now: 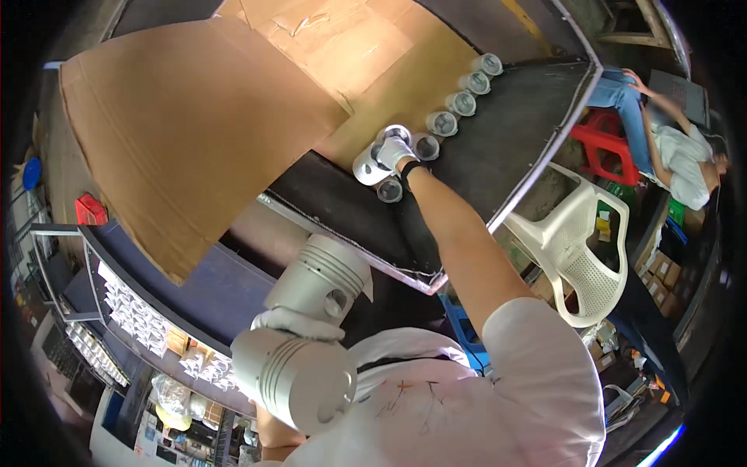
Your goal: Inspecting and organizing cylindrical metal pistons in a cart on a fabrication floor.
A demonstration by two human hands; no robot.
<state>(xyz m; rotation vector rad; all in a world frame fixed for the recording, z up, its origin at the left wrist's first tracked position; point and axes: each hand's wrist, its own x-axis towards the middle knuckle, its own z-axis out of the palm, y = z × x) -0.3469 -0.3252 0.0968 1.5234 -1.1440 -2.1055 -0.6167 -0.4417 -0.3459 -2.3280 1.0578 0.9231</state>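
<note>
Two big silver pistons are close in front of my body: an upper piston point(315, 272) and a lower piston point(292, 373), both with ring grooves. My left hand point(299, 321), in a white glove, lies between them with its fingers wrapped round, holding them; the lower piston hides part of the hand and forearm. My right hand point(394, 152), also gloved, reaches to the dark table and closes on a shiny piston point(369, 166). Around that hand stand another piston point(389, 190) and a piston point(426, 146) that belongs to a row of several running to the far right.
Flattened cardboard point(202, 117) covers much of the dark table point(498, 132), whose metal edge runs along the right. A cream plastic chair point(583, 265) and a red stool point(607, 144) with a seated person are at right. Shelving with white parts point(136, 307) is at left.
</note>
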